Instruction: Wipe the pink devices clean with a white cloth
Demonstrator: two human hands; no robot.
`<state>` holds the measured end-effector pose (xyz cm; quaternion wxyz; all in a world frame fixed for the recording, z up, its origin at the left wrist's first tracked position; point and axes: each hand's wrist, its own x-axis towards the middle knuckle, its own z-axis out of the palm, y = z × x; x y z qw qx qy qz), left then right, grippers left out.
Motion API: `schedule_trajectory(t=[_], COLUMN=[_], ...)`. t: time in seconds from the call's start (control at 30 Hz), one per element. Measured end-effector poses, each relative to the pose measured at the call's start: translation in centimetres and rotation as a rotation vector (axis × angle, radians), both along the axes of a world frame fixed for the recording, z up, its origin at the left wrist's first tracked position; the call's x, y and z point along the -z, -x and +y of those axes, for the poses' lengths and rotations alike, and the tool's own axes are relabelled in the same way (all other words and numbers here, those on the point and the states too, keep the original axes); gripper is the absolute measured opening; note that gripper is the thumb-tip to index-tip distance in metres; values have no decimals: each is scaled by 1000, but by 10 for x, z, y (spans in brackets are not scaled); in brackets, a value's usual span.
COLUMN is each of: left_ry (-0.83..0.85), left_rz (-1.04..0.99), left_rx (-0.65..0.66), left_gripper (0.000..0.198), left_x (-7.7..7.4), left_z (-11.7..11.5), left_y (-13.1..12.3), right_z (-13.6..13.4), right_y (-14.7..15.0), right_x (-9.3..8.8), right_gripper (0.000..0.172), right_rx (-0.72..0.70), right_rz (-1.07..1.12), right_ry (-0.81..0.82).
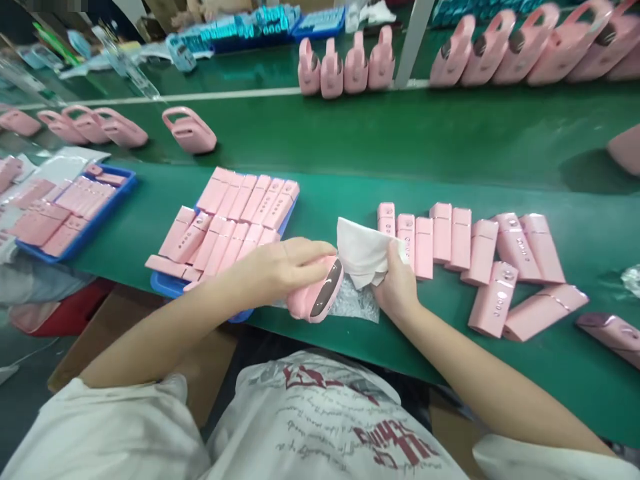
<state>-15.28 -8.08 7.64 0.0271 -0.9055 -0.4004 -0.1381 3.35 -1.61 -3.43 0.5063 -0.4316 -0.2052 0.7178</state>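
My left hand (300,267) is closed round a pink device (305,300) with a dark glossy panel facing right, near the table's front edge. Just right of it, my right hand (400,283) grips a folded white cloth (363,250) between thumb and fingers. The cloth is close to the device; I cannot tell if they touch. Beneath them lies a clear plastic bag (357,305) on the green table. Left of my left hand, a blue tray (167,285) bears several pink rectangular cases. More pink cases (483,250) lie loose to the right of my right hand.
Pink devices with loop handles (190,130) stand along the green conveyor (310,140) and its far side. Another blue tray (75,247) of pink parts is at far left. A metal post (414,43) rises at the back. A dark-topped pink case (610,333) lies at right.
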Motion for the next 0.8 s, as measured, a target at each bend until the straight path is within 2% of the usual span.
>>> schedule_trajectory(t=[0.13, 0.2, 0.3, 0.4, 0.47, 0.6, 0.67, 0.77, 0.8], left_ry=[121, 192, 184, 318, 409, 432, 450, 467, 474], left_rz=[-201, -332, -573, -698, -834, -1160, -1243, -1324, -1341], left_rx=[-38, -98, -241, -315, -322, -362, -364, -382, -393], left_gripper=[28, 42, 52, 73, 84, 71, 70, 69, 68], left_x=[16, 21, 31, 47, 62, 83, 88, 89, 89], left_z=[-24, -33, -46, -54, -55, -53, -52, -53, -53], left_y=[-6, -4, -5, -10, -15, -20, -19, -15, -14], right_z=[-9, -12, -16, -25, -33, -39, -34, -26, -26], right_y=[-6, -10, -14, -16, -15, -14, -13, -10, -9], right_x=[6, 9, 8, 5, 5, 10, 12, 12, 11], right_gripper=[56, 57, 57, 56, 60, 55, 54, 61, 61], right_rx=[-119, -231, -430, -630, -702, -798, -772, -659, -659], right_rz=[-157, -229, -332, -437, -520, -522, -526, -641, -647], right_ry=[-147, -246, -433, -799, -1106, -1594, -1634, -1516, -1524])
